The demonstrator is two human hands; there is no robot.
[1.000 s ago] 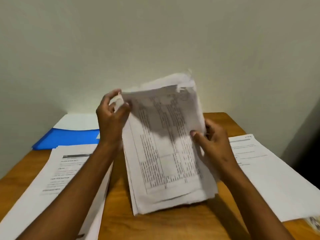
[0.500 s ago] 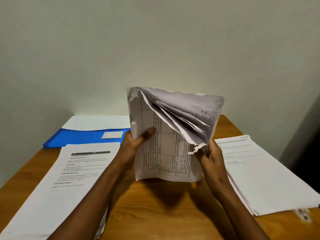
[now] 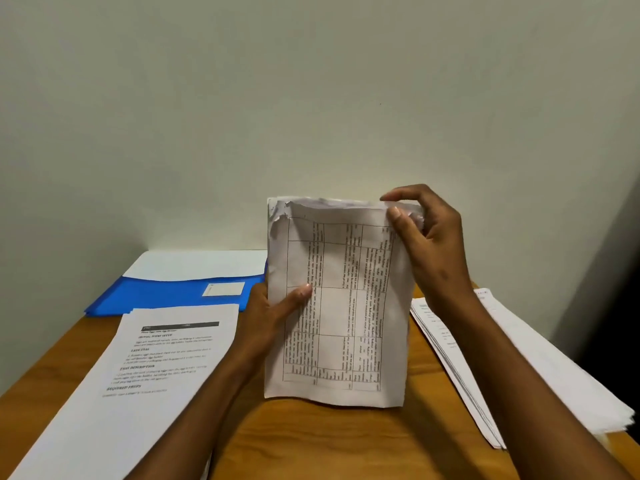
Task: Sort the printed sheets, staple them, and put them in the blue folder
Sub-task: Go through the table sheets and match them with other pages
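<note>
Upright: you stand the white printed table-sheet bundle [image 3: 337, 306] on the brown wooden table [image 3: 346, 441].
Left hand [image 3: 268, 311] grips its 9 o'clock edge; right hand [image 3: 427, 237] pinches the 1 o'clock corner.

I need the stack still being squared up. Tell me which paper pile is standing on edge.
The middle stack with the printed table, held upright by the left hand and right hand. The left pile and right pile lie flat.
</note>
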